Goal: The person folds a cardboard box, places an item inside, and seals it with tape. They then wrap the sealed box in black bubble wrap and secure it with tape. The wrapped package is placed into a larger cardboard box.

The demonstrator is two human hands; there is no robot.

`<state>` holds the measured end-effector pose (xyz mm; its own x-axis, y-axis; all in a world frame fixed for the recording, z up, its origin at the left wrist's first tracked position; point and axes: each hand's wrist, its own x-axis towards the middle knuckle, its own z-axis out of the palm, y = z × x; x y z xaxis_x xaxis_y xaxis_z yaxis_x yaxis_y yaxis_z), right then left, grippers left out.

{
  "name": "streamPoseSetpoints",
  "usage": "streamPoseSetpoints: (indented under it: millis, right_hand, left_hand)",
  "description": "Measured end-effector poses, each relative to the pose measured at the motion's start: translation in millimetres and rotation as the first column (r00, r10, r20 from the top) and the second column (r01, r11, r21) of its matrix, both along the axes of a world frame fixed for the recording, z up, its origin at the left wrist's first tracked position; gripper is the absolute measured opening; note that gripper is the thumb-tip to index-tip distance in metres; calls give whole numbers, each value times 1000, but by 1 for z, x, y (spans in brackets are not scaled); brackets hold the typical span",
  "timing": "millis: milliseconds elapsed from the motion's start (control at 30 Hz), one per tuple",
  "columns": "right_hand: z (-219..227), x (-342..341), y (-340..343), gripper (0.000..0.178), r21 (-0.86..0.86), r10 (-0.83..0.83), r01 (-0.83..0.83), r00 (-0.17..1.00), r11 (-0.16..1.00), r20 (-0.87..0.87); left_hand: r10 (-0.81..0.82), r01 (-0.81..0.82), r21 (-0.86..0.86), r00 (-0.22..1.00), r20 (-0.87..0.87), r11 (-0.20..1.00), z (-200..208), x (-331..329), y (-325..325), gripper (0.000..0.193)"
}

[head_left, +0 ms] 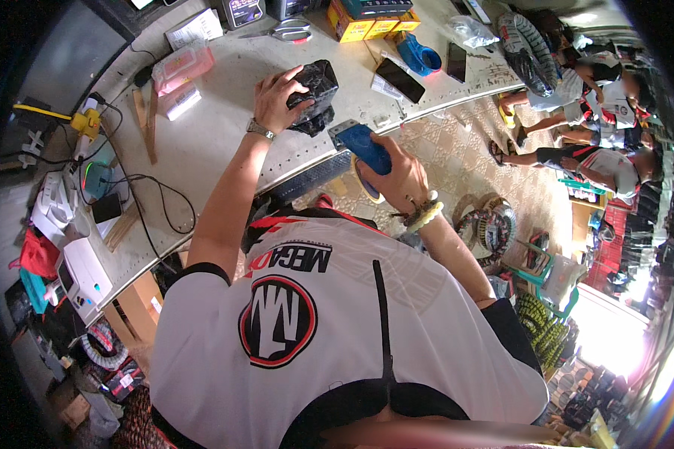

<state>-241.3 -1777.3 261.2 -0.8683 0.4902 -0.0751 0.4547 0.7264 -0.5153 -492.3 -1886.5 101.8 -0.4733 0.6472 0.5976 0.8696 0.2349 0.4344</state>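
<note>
My left hand (pixel 278 103) is wrapped over a small box-shaped package in shiny black plastic (pixel 321 78), its fingers across the top and near side. The package rests near the front edge of the table, with a loose crumpled flap of black plastic at its lower end. Just right of it, my right hand (pixel 403 173) grips a blue tape dispenser (pixel 368 147). The dispenser's metal end points toward the package, a short gap away. A tan roll shows below it, partly hidden by the hand.
On the white table (pixel 225 142) lie grey-and-red scissors (pixel 290 31), a pink plastic packet (pixel 183 67), a phone (pixel 399 80), a blue tape ring (pixel 419 56) and yellow boxes (pixel 367 26). Cables (pixel 161 187) trail at left. Wrapped tires (pixel 528 52) and several people (pixel 606 112) are to the right.
</note>
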Motion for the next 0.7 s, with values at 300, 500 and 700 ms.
streamPoseSetpoints:
  millis: [300, 500, 700]
  right_hand:
    - [-59, -81, 17, 53, 154, 91, -123, 976, 980, 199]
    - [-74, -68, 19, 57, 146, 197, -331, 803, 932, 562]
    - [-14, -55, 66, 60, -105, -47, 38, 995, 994, -92]
  left_hand:
    - [-11, 16, -64, 997, 80, 998, 10, 8, -6, 44]
    - [144, -153, 88, 984, 105, 984, 4, 22, 9, 49]
    - [49, -87, 252, 987, 152, 964, 2, 24, -6, 76]
